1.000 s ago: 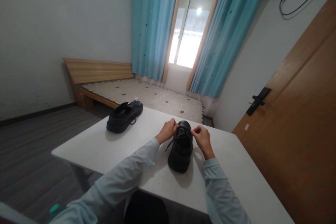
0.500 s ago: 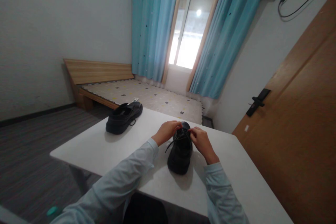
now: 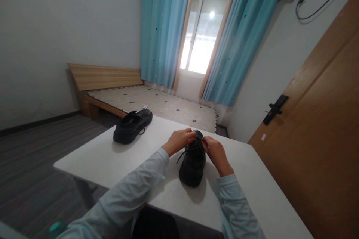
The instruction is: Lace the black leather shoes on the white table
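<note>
A black lace-up shoe (image 3: 192, 170) stands on the white table in front of me, its toe toward my body. From the left, my left hand (image 3: 181, 140) reaches over the laced part, its fingers closed in a pinch on the shoelace (image 3: 193, 145). My right hand (image 3: 214, 152) pinches at the lace from the right side of the shoe. One loose lace end hangs off the shoe's left side. The fingertips partly cover the lacing, so its exact path is hard to make out. Another black shoe (image 3: 131, 127) rests farther left, near the table's back edge.
The white table (image 3: 92, 157) spans the space before me. Behind it stands a wooden bed (image 3: 106, 76) with a patterned mattress (image 3: 165, 101). A brown door (image 3: 316, 130) with a black handle is close on the right. Something green-topped (image 3: 55, 227) is low at the left.
My left fingers have shifted slightly right over the lacing, closer to my right fingers. Both shoes stay in place.
</note>
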`<move>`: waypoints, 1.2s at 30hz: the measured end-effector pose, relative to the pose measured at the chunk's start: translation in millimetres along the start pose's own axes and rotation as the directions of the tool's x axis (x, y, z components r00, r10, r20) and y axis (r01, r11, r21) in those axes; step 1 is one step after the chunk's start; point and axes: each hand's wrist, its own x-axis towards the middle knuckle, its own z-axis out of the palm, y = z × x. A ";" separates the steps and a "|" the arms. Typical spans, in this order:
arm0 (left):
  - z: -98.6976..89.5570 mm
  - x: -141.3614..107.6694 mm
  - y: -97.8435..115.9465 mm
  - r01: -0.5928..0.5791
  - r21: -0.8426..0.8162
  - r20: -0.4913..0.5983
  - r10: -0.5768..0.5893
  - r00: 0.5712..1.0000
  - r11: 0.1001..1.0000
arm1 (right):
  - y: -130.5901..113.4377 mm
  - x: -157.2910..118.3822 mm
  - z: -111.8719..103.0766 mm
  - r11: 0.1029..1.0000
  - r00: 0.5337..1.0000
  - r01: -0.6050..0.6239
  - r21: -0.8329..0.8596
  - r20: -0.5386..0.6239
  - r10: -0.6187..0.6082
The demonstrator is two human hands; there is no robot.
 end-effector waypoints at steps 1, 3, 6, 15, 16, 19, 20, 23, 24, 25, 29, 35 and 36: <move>-0.2 0.2 -0.3 -0.020 -0.004 -0.018 0.020 1.000 1.000 | 0.0 -0.6 -0.3 1.000 1.000 -0.017 0.000 -0.005 0.017; 0.2 1.2 -1.7 -0.036 -0.027 -0.053 0.035 0.998 0.999 | 0.9 -1.5 -1.1 0.999 0.999 -0.048 0.024 -0.024 0.049; 2.3 3.6 -3.7 -0.011 -0.108 -0.074 0.003 0.997 0.994 | 3.4 -1.3 -2.4 0.987 0.988 -0.104 0.123 -0.100 0.117; 15.6 5.8 0.9 0.297 -0.763 0.178 -0.255 0.951 0.575 | 3.9 -2.0 5.1 0.312 0.840 -0.446 0.839 0.272 0.469; 15.8 5.5 1.6 0.320 -0.812 0.217 -0.255 0.942 0.488 | 3.5 -2.2 6.5 0.243 0.828 -0.455 0.857 0.306 0.471; 14.0 4.5 3.3 0.342 -0.861 0.267 -0.238 0.934 0.376 | 2.4 -1.8 9.9 0.156 0.798 -0.486 0.860 0.365 0.479; 13.1 4.4 3.7 0.342 -0.855 0.267 -0.233 0.935 0.389 | 1.9 -1.3 10.8 0.163 0.794 -0.496 0.853 0.369 0.483; 11.6 4.4 4.0 0.316 -0.828 0.238 -0.219 0.946 0.463 | 0.6 0.1 12.7 0.228 0.793 -0.518 0.824 0.364 0.488; 11.8 4.5 3.8 0.302 -0.822 0.226 -0.211 0.951 0.483 | 0.3 0.4 13.2 0.260 0.796 -0.526 0.810 0.361 0.486; 12.2 4.8 3.4 0.288 -0.815 0.213 -0.202 0.956 0.502 | 0.1 0.5 13.5 0.292 0.801 -0.530 0.796 0.358 0.480; 16.3 6.4 0.8 0.246 -0.774 0.171 -0.182 0.968 0.583 | 1.5 0.3 13.6 0.363 0.825 -0.524 0.771 0.353 0.441; 20.9 6.8 0.5 0.252 -0.684 0.107 -0.247 0.963 0.685 | 6.3 0.8 12.9 0.432 0.882 -0.407 0.805 0.221 0.417; 20.7 6.5 1.4 0.250 -0.682 0.099 -0.253 0.963 0.687 | 7.2 1.2 13.4 0.454 0.893 -0.378 0.807 0.188 0.409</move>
